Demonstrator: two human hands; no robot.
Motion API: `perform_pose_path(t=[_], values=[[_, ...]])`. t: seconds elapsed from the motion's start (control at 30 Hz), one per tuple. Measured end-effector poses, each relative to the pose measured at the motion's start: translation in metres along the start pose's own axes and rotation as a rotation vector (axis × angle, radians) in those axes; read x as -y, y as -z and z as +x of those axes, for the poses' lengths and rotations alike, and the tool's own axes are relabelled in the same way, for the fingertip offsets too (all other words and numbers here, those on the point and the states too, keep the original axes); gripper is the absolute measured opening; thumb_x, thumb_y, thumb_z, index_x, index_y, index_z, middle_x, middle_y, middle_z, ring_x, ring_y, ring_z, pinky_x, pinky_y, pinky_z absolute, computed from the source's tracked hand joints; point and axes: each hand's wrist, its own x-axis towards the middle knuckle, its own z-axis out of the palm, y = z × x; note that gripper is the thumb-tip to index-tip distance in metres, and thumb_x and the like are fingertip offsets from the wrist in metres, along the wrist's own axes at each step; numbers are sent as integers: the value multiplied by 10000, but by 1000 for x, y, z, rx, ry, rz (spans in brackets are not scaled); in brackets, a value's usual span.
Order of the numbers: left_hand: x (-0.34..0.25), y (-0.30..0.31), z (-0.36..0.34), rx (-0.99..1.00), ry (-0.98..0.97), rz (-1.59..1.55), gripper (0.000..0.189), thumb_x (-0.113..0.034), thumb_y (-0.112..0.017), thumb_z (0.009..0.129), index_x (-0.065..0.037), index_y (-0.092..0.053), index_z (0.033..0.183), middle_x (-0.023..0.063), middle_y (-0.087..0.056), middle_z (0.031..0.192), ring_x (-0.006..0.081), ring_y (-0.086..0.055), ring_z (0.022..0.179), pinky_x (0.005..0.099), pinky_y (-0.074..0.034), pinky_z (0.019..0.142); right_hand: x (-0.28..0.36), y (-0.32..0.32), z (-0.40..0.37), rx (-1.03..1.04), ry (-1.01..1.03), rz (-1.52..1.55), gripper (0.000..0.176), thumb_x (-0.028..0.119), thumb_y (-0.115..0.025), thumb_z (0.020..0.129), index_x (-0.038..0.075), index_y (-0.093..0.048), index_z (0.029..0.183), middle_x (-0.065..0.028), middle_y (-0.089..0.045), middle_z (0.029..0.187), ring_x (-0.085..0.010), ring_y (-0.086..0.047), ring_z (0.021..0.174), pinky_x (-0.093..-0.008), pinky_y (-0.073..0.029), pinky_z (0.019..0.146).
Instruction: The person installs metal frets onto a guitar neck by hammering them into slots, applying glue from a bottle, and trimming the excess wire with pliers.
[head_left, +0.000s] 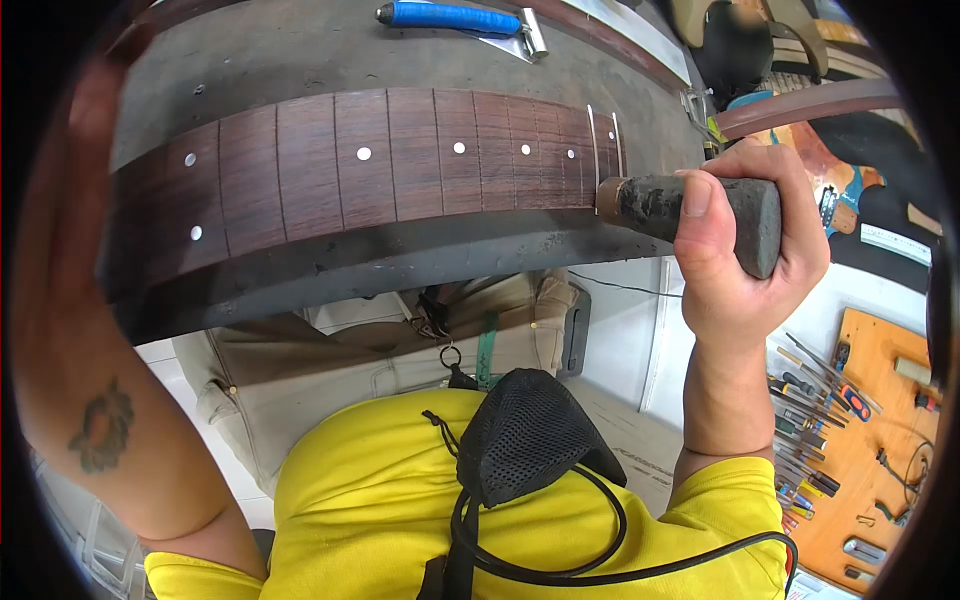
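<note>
The fretboard [308, 170] lies on the surface [270, 80], its long axis running left to right in front of the person. The right hand [735, 295], nearer the two bright frets [594, 150] and just beyond the board's right end, grips a black tool [650, 203] pointing left, its tip at the near end of one fret. The left hand [65, 230] is blurred by the opposite end; whether it holds anything cannot be told.

No readable words, brands or numbers, dark print [645, 463] on a pale surface [632, 430] too blurred to read
</note>
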Motion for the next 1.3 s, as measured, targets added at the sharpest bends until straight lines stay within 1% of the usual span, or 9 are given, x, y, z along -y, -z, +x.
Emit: perform_pose_path(t=[0.37, 0.43, 0.67, 0.73, 0.83, 1.07, 1.13, 1.17, 1.3], values=[[-6, 16, -6, -50, 9, 192, 384, -218, -729, 915, 82, -728, 1154, 144, -750, 1026, 195, -682, 856, 347, -539, 850, 1, -1, 14, 55, 61, -43, 221, 181, -789, 890, -8, -675, 907, -25, -637, 834, -105, -553, 789, -237, -438, 742], [-6, 18, -7, -59, 17, 222, 390, -222, -732, 908, 84, -729, 1149, 146, -750, 1020, 198, -683, 852, 350, -540, 846, -2, -5, 18, -32, 92, -27, 241, 168, -852, 791, 36, -658, 842, 4, -594, 699, -76, -525, 647, -235, -436, 612], [-9, 16, -4, -52, 34, 354, 408, -236, -742, 884, 89, -731, 1131, 152, -752, 997, 208, -686, 838, 358, -544, 834, -7, -3, 21, 11, 71, -22, 219, 155, -838, 801, 35, -661, 850, 2, -622, 711, -66, -547, 660, -221, -448, 627], [-10, 17, -3, -54, 39, 396, 414, -240, -744, 878, 91, -731, 1125, 154, -752, 990, 211, -687, 834, 361, -545, 830, -9, -5, 21, -8, 123, -7, 215, 159, -834, 809, 38, -661, 852, 6, -618, 708, -68, -544, 656, -223, -447, 622], [-13, 16, 0, -47, 38, 448, 422, -246, -749, 868, 93, -732, 1118, 157, -752, 980, 215, -688, 828, 365, -546, 824, -12, -6, 24, -30, 108, -48, 213, 162, -834, 815, 38, -666, 858, 2, -621, 711, -68, -546, 655, -223, -447, 624], [-18, 18, 4, -60, 37, 569, 441, -260, -759, 844, 99, -735, 1099, 163, -754, 957, 225, -692, 815, 373, -550, 812, -19, -3, 26, -8, 195, -35, 211, 174, -832, 846, 30, -680, 873, 7, -609, 714, -58, -531, 669, -223, -435, 631], [-21, 19, 4, -61, 40, 607, 446, -264, -762, 838, 101, -735, 1094, 165, -754, 951, 228, -693, 811, 376, -551, 808, -18, -4, 25, -107, 18, 98, 219, 194, -832, 877, 31, -685, 874, 23, -605, 722, -53, -518, 672, -217, -414, 626], [-22, 19, 5, -63, 38, 627, 449, -266, -763, 834, 101, -736, 1092, 166, -754, 947, 229, -693, 809, 377, -551, 806, -21, -3, 28, -127, 70, 105, 234, 214, -838, 891, 35, -688, 875, 38, -601, 715, -48, -509, 662, -211, -397, 616], [-27, 18, 6, -58, 36, 705, 460, -274, -769, 821, 105, -737, 1081, 170, -755, 934, 235, -695, 801, 382, -553, 799, -18, -6, 34, -71, 65, 54, 241, 217, -848, 878, 39, -686, 866, 42, -592, 683, -44, -513, 645, -209, -404, 604]])
